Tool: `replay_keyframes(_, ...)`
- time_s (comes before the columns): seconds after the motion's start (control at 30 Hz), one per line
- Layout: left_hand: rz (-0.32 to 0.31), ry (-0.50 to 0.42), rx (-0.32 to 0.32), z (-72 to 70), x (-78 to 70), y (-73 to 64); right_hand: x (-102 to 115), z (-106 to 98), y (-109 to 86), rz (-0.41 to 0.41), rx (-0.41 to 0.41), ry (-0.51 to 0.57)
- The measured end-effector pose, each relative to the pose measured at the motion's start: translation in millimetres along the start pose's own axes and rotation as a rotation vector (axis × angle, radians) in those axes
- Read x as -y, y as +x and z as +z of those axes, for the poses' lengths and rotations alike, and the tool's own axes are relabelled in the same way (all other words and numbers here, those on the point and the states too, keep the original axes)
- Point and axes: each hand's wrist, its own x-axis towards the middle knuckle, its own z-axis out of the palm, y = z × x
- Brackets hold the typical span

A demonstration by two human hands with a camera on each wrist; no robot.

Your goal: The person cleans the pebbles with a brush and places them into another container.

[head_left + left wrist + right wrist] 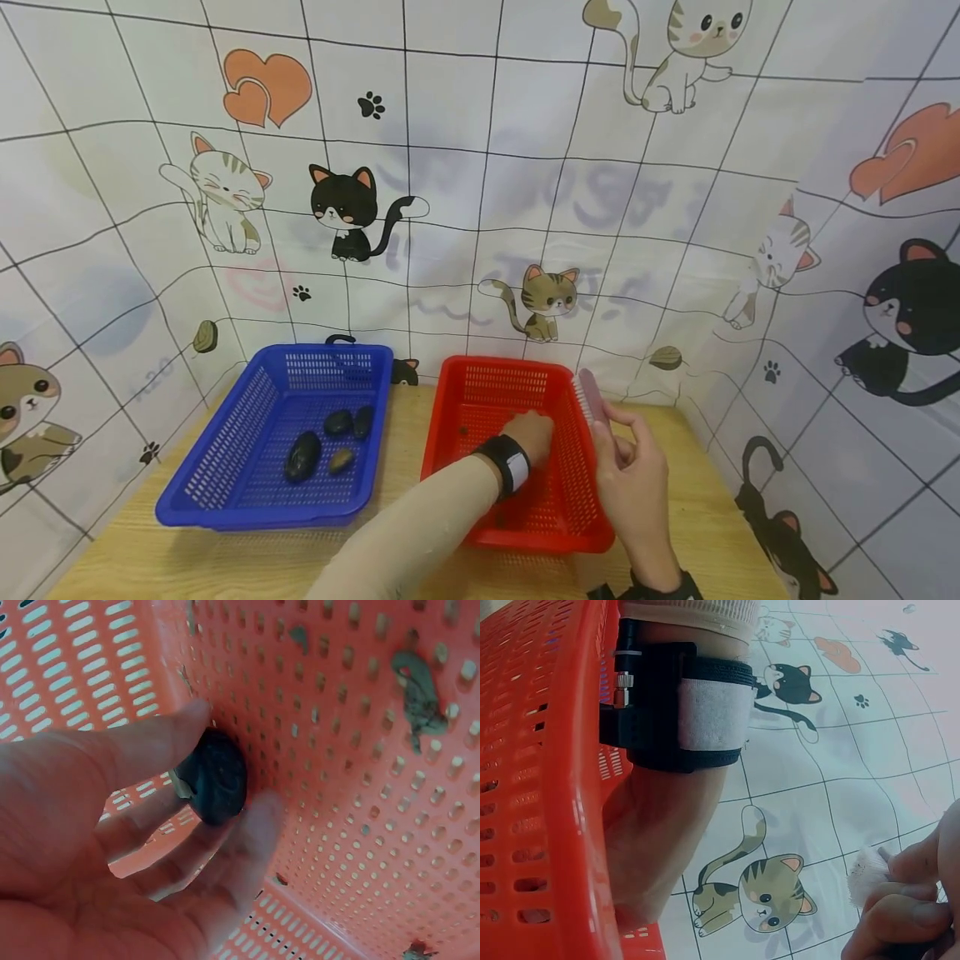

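Observation:
My left hand [532, 435] reaches down inside the red basket [517, 529]. In the left wrist view its thumb and fingers are round a smooth dark stone [219, 776] at the perforated floor. That stone is hidden by the hand in the head view. My right hand [633, 483] holds a small brush [591, 396] with a mauve back and white bristles, raised by the basket's right rim. The right wrist view shows the white bristles [868, 874] beyond the curled fingers.
To the left stands a blue basket [247, 521] with several stones, among them a large black stone [303, 457] and a brownish stone [341, 461]. Bits of dirt [420, 697] lie on the red basket's floor. A cat-patterned sheet [450, 192] surrounds the wooden table [705, 500].

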Motion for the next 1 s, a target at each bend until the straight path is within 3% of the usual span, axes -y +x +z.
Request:
replay_keyframes(0.13, 0.03, -0.01, 0.003, -1.5, -2.3, -1.1, 0.0, -0.3, -0.5, 0.012, 0.009, -0.001)
replay_keyframes(0.4, 0.079, -0.061, -0.002, -22.8, -4.3, -21.1, 1.0, -0.8, -2.0, 0.023, 0.013, 0.002)
replay_keyframes(0.67, 0.054, -0.198, 0.017, -24.0, -1.5, -14.6, 1.3, -1.4, -3.1, 0.027, 0.015, -0.01)
replay_keyframes(0.83, 0.117, -0.268, -0.004, -41.0, 3.1, -19.1, 1.1, -1.1, -2.3, 0.015, 0.007, -0.006)
replay_keyframes(1.0, 0.162, -0.375, -0.002, -63.1, 14.3, -37.9, 2.1, -0.7, -1.8, 0.017, 0.003, 0.0)
